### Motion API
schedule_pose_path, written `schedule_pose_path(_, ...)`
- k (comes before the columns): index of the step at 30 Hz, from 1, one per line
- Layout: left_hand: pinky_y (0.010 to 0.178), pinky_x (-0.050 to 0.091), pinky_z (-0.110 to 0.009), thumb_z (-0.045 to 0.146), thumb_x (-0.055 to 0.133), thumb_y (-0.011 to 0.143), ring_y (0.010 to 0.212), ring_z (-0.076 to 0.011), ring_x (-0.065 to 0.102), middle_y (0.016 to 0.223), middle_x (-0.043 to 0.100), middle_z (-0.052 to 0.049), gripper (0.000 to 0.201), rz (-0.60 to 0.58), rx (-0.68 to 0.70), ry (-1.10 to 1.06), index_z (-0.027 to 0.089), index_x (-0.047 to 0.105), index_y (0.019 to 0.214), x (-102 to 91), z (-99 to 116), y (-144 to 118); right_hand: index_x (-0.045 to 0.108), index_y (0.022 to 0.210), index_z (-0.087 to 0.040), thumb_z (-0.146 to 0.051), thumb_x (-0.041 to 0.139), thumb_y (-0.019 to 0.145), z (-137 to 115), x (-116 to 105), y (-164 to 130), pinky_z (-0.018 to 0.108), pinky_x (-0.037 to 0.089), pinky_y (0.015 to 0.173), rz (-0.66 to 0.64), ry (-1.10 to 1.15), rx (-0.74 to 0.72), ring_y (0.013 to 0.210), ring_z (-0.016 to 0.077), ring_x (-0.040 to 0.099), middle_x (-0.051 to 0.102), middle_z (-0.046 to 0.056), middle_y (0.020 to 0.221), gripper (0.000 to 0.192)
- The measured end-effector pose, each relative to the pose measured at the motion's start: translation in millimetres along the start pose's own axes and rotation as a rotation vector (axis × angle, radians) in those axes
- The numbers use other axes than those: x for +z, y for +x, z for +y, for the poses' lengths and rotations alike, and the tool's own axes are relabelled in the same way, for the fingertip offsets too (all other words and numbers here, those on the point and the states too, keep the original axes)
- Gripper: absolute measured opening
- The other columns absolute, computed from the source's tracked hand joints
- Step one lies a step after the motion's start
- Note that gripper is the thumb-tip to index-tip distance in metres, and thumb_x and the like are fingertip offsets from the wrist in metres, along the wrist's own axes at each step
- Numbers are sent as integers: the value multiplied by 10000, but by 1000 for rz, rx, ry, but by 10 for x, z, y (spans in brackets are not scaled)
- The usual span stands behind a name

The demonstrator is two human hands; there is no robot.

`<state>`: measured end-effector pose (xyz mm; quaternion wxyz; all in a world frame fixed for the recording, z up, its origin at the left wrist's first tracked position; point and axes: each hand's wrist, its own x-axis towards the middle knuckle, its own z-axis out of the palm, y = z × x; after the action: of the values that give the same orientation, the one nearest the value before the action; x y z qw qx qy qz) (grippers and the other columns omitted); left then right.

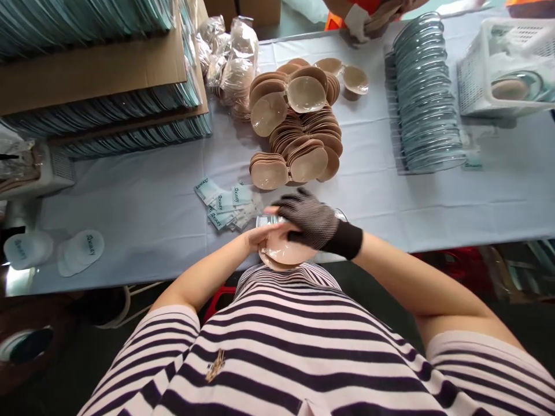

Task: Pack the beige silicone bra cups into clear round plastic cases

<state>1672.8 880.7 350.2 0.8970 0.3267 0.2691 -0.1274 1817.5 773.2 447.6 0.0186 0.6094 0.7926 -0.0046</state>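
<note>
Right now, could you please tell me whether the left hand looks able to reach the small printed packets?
Probably yes: the packets lie close beside the left hand with nothing standing between, though that hand seems busy holding the glossy pink cup.

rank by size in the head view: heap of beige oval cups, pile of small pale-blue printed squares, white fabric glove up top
1. Heap of beige oval cups
2. Pile of small pale-blue printed squares
3. White fabric glove; farther off, so real size unsure
</note>
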Motion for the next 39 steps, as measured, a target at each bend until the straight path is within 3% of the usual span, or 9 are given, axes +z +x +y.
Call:
schedule_pose_path(2, 1045, 460, -438, 380, 737, 785, 1224, -307, 600, 1274, 677, -114, 548, -120, -8, -118, 197, 624, 1289, -25, -38, -59, 523, 1412, -152, -365, 587, 863, 230, 196, -219, 427, 501, 919, 133, 303, 356, 1072, 283, 628, 671, 156, 1235, 592)
schedule_pose_path(4, 1052, 452, -442, 409, 742, 774, 1224, -304, 606, 1276, 680, -108, 586, -183, -1, -274, 207, 607, 1308, -83, -93, -78, 507, 1423, -175, -263, 534, 885, 312, 437, -300, 394, 531, 881, 102, 522, 500, 1031, 262, 657, 686, 134, 1217, 546)
schedule_pose_path(9, 1021, 470, -419, 453, 732, 767, 1103, -296, 675, 1105, 744, -121, 507, 6, 7, -441, 150, 666, 1168, -337, -295, -161, 629, 1292, -206, -79, 433, 850, 183, 854, 176, 334, 522, 955, -32, 904, 193, 1098, 191, 656, 688, 82, 1237, 500)
schedule_pose_path(13, 881, 530, -379, 241, 821, 614, 881, -264, 724, 949, 768, -99, 475, 166, -39, -387, 146, 695, 1062, -486, -410, -369, 643, 1286, -200, -177, 472, 917, 143, 1004, 841, 324, 521, 949, -236, 1041, 10, 1069, 191, 667, 710, 71, 1199, 408)
schedule_pose_path(20, 843, 553, -424, 131, 802, 537, 878, -297, 718, 954, 761, -143, 536, 370, 182, -479, 94, 698, 1062, -690, -533, -720, 351, 1514, -123, -167, 544, 892, 259, 1519, 2090, 371, 449, 1035, -373, 423, 380, 1288, 273, 527, 474, 188, 1487, 653)
schedule_pose_path(24, 911, 541, -465, 120, 764, 554, 951, -322, 712, 955, 760, -150, 490, 481, 245, -595, 89, 693, 1038, -842, -676, -781, 491, 1378, -67, -138, 604, 821, 229, 1677, 2426, 401, 475, 958, -498, 235, 433, 1189, 322, 578, 580, 253, 1322, 572)
schedule_pose_path(31, 1017, 494, -495, 182, 784, 623, 1068, -314, 678, 986, 754, -100, 553, 661, 383, -735, 150, 630, 1153, -1010, -677, -666, 624, 1198, -169, -238, 467, 942, 227, 1487, 2282, 337, 484, 812, -369, 209, 437, 1005, 263, 659, 676, 184, 1161, 308)
schedule_pose_path(35, 1030, 490, -478, 427, 792, 694, 1173, -307, 629, 1171, 714, -105, 672, 564, 469, -641, 206, 557, 1284, -962, -442, -563, 698, 981, -155, -414, 470, 951, 346, 1055, 1931, 306, 472, 722, -96, 474, 626, 845, 231, 658, 721, 112, 919, 346)
schedule_pose_path(39, 1032, 492, -439, 717, 656, 722, 1292, -292, 553, 1353, 630, -80, 789, 426, 598, -439, 271, 513, 1358, -721, -170, -420, 699, 834, -135, -469, 531, 905, 289, 727, 1391, 303, 490, 710, 42, 840, 505, 785, 205, 631, 705, 59, 841, 380)
